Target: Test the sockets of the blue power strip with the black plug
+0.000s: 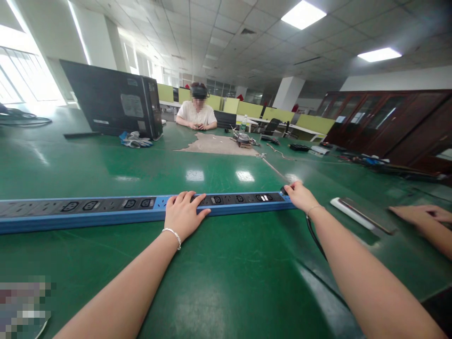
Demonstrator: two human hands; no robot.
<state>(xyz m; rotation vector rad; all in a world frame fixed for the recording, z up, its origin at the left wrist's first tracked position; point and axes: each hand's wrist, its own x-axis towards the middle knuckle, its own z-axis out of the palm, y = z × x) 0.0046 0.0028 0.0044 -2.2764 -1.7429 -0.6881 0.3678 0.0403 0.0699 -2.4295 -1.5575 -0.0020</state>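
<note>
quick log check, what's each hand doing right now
Left hand: open, resting on the blue power strip.
Right hand: closed, holding a black plug.

left hand [185, 213]: bare, fingers uncovered | left wrist [168, 242]: silvery-white bracelet [175, 234], textured band | left forearm [130, 282]: bare | right hand [301, 196]: bare | right wrist [315, 214]: thin bracelet [310, 209], plain, fine | right forearm [367, 273]: bare

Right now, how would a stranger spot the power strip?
Find the large green table. Across it lies the power strip, the left hand resting on it, the right hand at one end. It alone is long, blue and lined with dark sockets.
</note>
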